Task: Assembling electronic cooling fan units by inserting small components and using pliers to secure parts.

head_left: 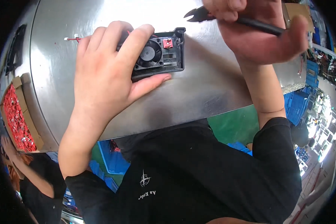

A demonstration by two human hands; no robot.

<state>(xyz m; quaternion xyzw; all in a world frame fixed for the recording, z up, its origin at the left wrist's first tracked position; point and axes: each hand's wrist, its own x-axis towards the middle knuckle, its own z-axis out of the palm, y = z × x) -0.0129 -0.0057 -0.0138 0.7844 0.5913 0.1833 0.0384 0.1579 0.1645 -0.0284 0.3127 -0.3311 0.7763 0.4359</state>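
My left hand point(106, 69) is wrapped over the left part of a black plastic housing point(180, 56), with the thumb along its near edge. A small black cooling fan point(148, 54) sits inside, partly under my fingers. To the right of the fan is a red square part point(167, 43). A red wire with a white connector point(67, 39) sticks out left of my hand. Up at the right, my right hand point(255, 35) holds black side cutters point(199, 15) above the table, jaws pointing left and parted. The cutters are apart from the housing.
The housing rests on a shiny metal table point(198, 89). A cardboard box of small red parts point(16, 115) stands at the left edge. Blue crates point(114, 160) are below the table. At lower left another person's arm point(33, 173) shows.
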